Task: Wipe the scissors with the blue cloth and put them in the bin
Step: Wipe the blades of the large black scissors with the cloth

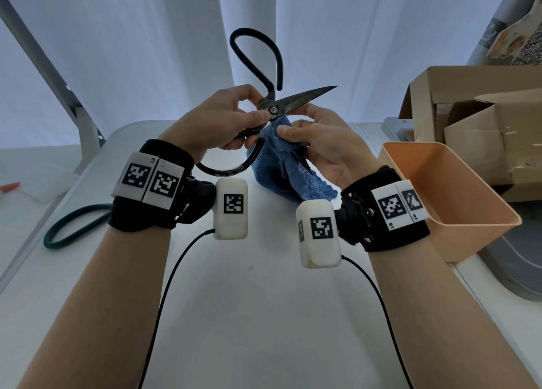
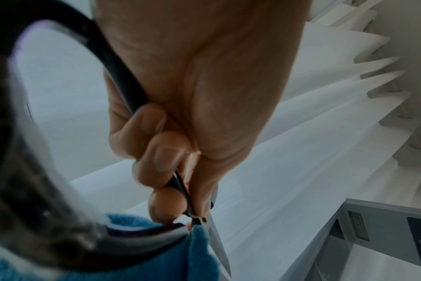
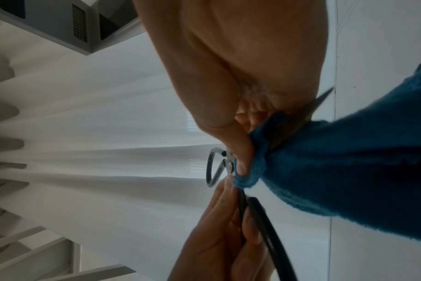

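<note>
Large old scissors with black loop handles are held up over the white table, blades spread apart. My left hand grips them at the handle shanks just behind the pivot. My right hand pinches the blue cloth around the lower blade; the upper blade points right, bare. In the left wrist view my left hand curls round the dark handle, the cloth below. The right wrist view shows my right hand squeezing the cloth over the blade. The orange bin stands right, nothing visible inside.
Open cardboard boxes stand behind the bin at the back right. A dark green cable loop lies at the table's left edge, with an orange pen further left. White curtains hang behind the table.
</note>
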A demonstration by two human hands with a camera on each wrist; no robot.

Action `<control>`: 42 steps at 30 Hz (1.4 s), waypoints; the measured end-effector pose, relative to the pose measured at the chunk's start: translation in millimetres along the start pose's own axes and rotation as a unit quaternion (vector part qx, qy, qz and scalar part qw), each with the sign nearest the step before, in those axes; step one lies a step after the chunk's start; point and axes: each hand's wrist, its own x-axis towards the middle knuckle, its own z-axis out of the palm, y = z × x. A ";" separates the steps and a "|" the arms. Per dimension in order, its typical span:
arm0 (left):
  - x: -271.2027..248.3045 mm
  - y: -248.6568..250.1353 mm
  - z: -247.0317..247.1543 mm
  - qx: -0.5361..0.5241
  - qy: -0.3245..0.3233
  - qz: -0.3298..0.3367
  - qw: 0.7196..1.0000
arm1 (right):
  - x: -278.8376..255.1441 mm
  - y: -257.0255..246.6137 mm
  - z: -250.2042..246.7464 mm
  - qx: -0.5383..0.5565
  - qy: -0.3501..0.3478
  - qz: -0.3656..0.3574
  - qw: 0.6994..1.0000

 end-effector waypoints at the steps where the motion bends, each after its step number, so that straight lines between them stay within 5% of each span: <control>1: 0.1 0.3 0.3 0.001 0.000 0.001 1.000 | 0.3 -0.3 -0.3 -0.012 0.006 -0.002 1.000; 23: -0.9 0.4 -0.4 -0.012 0.015 -0.004 1.000 | 0.5 -0.1 8.1 0.018 0.059 -0.015 0.998; 36: -4.2 1.5 -8.2 -0.015 0.007 0.000 1.000 | 5.1 -0.6 -2.4 0.002 0.178 -0.041 0.983; 42: -2.6 -0.7 -6.0 -0.010 0.014 -0.008 1.000 | -0.5 -5.1 2.6 0.033 0.116 -0.036 0.992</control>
